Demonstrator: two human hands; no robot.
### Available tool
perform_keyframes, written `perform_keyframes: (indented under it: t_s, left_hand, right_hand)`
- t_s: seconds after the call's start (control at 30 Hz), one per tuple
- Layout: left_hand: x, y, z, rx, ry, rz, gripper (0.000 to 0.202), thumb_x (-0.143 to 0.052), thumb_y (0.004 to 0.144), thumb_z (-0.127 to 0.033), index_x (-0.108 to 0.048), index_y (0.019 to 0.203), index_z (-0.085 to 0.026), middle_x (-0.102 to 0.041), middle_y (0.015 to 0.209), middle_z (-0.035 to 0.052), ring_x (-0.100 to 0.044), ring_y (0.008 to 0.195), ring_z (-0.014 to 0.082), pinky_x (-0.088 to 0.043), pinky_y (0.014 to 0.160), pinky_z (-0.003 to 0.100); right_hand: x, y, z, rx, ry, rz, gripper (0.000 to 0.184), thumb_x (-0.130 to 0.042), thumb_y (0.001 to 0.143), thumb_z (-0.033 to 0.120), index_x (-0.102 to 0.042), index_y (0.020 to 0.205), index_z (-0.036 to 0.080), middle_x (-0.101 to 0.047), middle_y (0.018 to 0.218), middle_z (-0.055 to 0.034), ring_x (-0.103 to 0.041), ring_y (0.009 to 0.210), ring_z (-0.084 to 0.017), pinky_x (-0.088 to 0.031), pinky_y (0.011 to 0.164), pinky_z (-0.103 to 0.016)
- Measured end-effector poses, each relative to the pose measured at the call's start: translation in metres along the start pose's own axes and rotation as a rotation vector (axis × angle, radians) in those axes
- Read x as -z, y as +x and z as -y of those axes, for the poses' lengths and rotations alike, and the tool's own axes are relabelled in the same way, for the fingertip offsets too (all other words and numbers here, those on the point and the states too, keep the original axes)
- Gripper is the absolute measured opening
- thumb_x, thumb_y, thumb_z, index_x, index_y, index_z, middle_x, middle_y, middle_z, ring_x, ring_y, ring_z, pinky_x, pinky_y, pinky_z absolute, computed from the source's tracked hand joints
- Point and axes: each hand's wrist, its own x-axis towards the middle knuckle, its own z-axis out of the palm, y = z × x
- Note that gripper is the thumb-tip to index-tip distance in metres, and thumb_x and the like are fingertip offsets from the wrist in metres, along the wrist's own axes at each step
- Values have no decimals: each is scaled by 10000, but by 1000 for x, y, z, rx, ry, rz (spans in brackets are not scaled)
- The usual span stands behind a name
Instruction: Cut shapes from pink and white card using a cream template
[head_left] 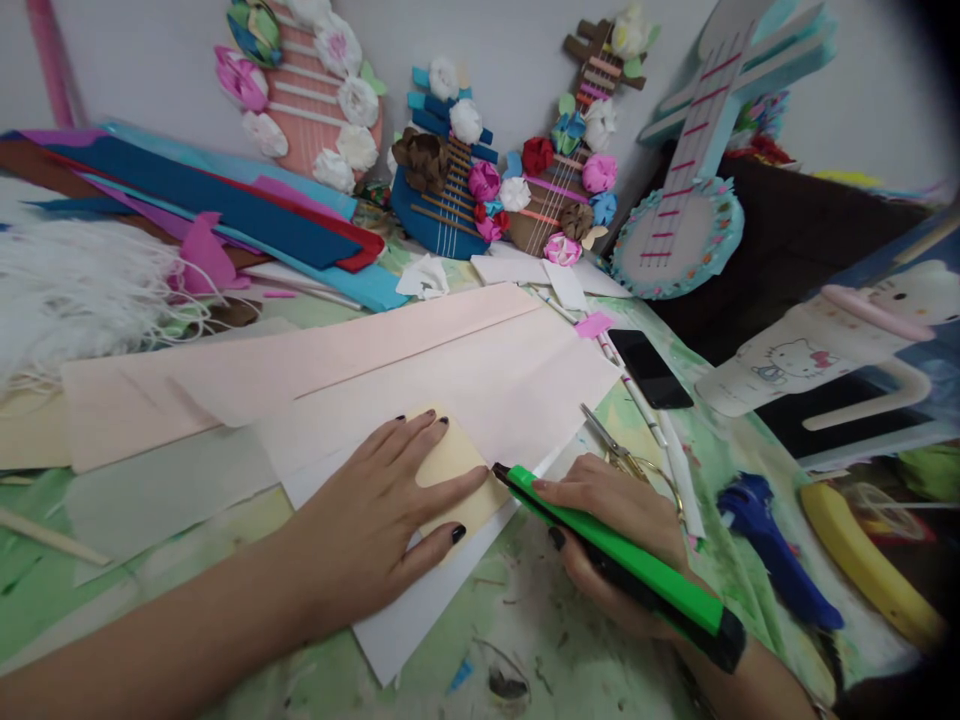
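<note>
My left hand (382, 515) lies flat with fingers spread on a small cream card template (457, 470), pressing it onto a large pale pink paper sheet (420, 370). My right hand (611, 530) is closed round a green utility knife (622, 560). The knife's black tip sits at the card's right edge, beside my left index fingertip. A white sheet (420, 610) lies under the pink one.
Scissors (619, 450), thin white sticks (652, 425) and a black phone (649, 368) lie to the right. A blue glue gun (776, 560) is further right. Paper guitar crafts (450, 180) with flowers lean on the wall. Coloured paper rolls (225, 205) and white feathers (67, 290) fill the left.
</note>
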Motion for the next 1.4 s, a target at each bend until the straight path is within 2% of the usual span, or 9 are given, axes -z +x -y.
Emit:
perform_keyframes:
  t_s: [0.37,0.63,0.77,0.9,1.03,1.17,1.4]
  left_hand:
    - [3,1,-2,30,-55,12,468,-467,978,-435,-488,1440,-366,-442,1467,157,-385,1386,389,-359,1077,605]
    - [1,-1,-1,11,-41,-11,462,-457,987,-409,-485,1445,-351,-397,1480,191,-361,1403,413,-364,1071,627]
    - [1,-3,-3,17,-32,-31,448,-431,1002,-390,-486,1443,-337,-373,1509,170,-329,1426,387,-346,1095,614]
    - [3,-2,-2,1,-30,-11,444,-431,1001,-397,-480,1440,-354,-443,1482,122,-332,1421,368,-342,1099,600]
    - [5,2,1,-32,-11,18,466,-459,985,-393,-464,1451,-370,-487,1447,114,-369,1388,389,-363,1068,605]
    - [5,2,1,-28,-15,12,461,-466,981,-374,-467,1441,-410,-481,1440,107,-373,1379,390,-363,1061,609]
    - [5,2,-1,-24,-28,13,453,-457,985,-357,-473,1434,-416,-468,1425,120,-362,1377,394,-370,1053,624]
  right_hand:
    - [1,1,3,-9,-15,-5,373,-530,775,41,-636,1109,169,-599,702,-28,-528,612,-155,-430,538,-293]
    - [1,0,1,-14,7,-6,356,-538,780,41,-645,1101,149,-606,716,-40,-525,625,-155,-428,544,-292]
    - [2,-1,3,-23,4,-7,343,-532,776,44,-652,1078,153,-581,676,-32,-504,602,-157,-410,528,-290]
    - [3,0,4,-47,-11,-11,339,-519,782,53,-654,1067,177,-589,668,-26,-504,593,-161,-411,527,-292]
    - [3,2,5,-18,-12,-4,331,-523,775,54,-647,1059,171,-581,662,-22,-511,585,-158,-415,534,-294]
    - [3,2,4,-2,-30,-4,359,-505,765,49,-639,1071,182,-577,662,-21,-502,570,-158,-411,527,-299]
    - [4,1,6,-29,-31,-8,324,-504,763,48,-647,1021,180,-557,627,-20,-488,554,-161,-383,502,-303]
